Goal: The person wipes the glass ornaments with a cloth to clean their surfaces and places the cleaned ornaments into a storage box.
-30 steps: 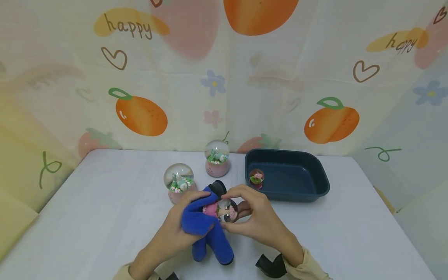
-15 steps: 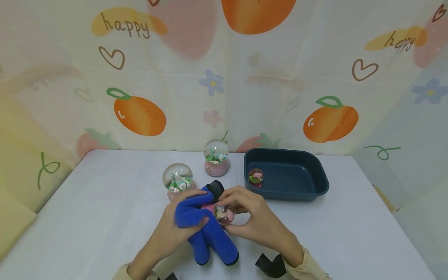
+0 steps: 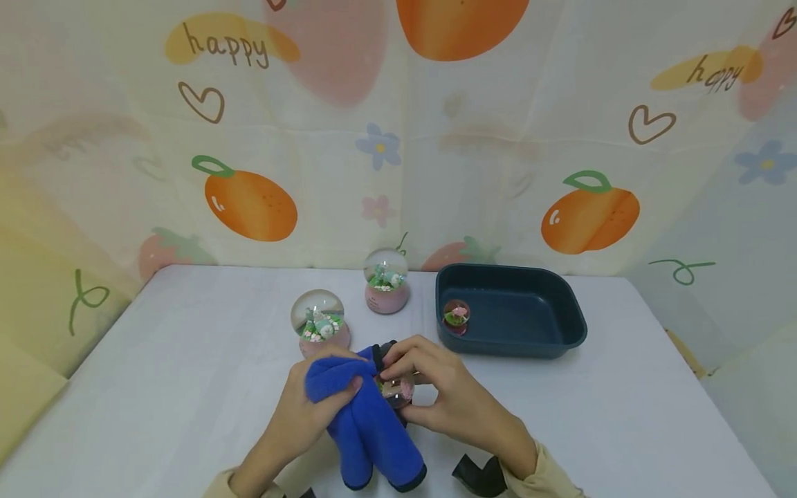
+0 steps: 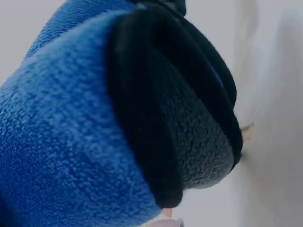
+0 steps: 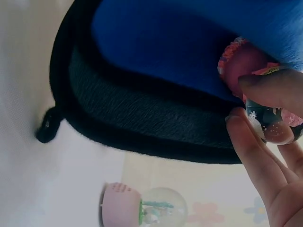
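Note:
A fuzzy blue cloth (image 3: 380, 432) with black trim and a dark grey underside hangs from my left hand (image 3: 297, 401), which grips a bunched part of it. Inside its fold sits a small snow globe (image 3: 398, 389); my right hand (image 3: 454, 391) pinches the glass ball between thumb and fingers. In the right wrist view the globe's pink base (image 5: 244, 68) shows within the blue folds. The left wrist view is mostly filled by the draped cloth (image 4: 71, 127), so the left fingers are hidden there.
Two larger snow globes on pink bases, one nearer (image 3: 317, 319) and one farther back (image 3: 386, 280), stand beyond my hands. A dark teal tray (image 3: 523, 346) at right contains a small globe (image 3: 456, 316) in its left end. A printed curtain (image 3: 473, 159) hangs behind the white table.
The cloth has been drawn over the small globe's pink base, and its loose ends hang lower. My left hand has shifted slightly left; the right hand keeps holding the glass ball.

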`<state>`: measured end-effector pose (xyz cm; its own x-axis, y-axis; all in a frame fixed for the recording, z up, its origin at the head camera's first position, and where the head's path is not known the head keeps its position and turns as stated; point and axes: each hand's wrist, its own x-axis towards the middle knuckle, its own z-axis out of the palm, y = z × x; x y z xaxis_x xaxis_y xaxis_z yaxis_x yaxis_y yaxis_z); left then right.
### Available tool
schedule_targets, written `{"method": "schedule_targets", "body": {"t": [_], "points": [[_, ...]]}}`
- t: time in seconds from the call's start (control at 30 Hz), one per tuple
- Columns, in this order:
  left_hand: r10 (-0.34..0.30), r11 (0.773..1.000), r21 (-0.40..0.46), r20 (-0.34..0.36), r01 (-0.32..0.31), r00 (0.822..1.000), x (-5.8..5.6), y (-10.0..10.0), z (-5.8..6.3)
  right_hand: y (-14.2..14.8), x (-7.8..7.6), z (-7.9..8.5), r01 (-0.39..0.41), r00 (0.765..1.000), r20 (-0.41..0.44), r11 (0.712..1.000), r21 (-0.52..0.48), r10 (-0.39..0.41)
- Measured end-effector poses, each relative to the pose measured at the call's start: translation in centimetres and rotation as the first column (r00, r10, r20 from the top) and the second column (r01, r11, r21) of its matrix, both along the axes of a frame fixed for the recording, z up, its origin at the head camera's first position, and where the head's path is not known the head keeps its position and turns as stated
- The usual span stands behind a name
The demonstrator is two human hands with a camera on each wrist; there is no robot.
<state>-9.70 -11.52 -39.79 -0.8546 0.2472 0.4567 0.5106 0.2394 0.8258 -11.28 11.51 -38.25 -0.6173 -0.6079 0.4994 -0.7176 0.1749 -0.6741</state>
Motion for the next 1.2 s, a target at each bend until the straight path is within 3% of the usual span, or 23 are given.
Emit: {"method": "schedule_targets", "body": {"t": [0.1,0.27,0.43,0.7,0.77,0.87,1.03,1.1,1.2], "points": [[-0.02,1.0,-0.013,0.064,0.021,0.998,-0.18,-0.15,-0.03,0.01,-0.01,-0.04,0.017,1.0,-0.026,1.0,0.01,-0.017],[-0.126,0.991,-0.029,0.164,0.132,0.978,-0.42,-0.38,-0.18,0.06,-0.07,-0.2,0.061,0.996,-0.067,0.998,0.014,-0.06],[-0.133,0.99,-0.037,0.137,0.139,0.982,-0.34,-0.26,-0.28,-0.05,-0.04,-0.37,0.08,0.993,-0.091,0.997,0.009,-0.079],[-0.012,1.0,-0.018,0.008,0.012,1.0,-0.24,-0.04,-0.1,-0.28,0.0,-0.42,0.068,0.991,-0.118,0.997,0.029,-0.064],[-0.001,1.0,-0.025,0.022,0.002,1.0,-0.27,-0.11,-0.06,-0.31,-0.08,-0.41,0.069,0.989,-0.134,0.997,0.029,-0.064],[-0.043,0.998,-0.033,0.086,0.046,0.995,-0.41,-0.32,-0.01,-0.24,-0.24,-0.39,0.074,0.986,-0.148,0.997,0.015,-0.071],[-0.164,0.985,-0.015,0.221,0.172,0.961,-0.55,-0.64,-0.07,-0.14,-0.26,-0.24,0.09,0.989,-0.12,0.996,-0.009,-0.09],[-0.178,0.982,-0.016,0.232,0.187,0.956,-0.51,-0.6,-0.06,-0.15,-0.21,-0.24,0.093,0.99,-0.101,0.996,-0.011,-0.094],[-0.158,0.986,-0.021,0.19,0.165,0.969,-0.42,-0.43,-0.04,-0.24,-0.14,-0.26,0.099,0.992,-0.076,0.995,-0.007,-0.099]]}}
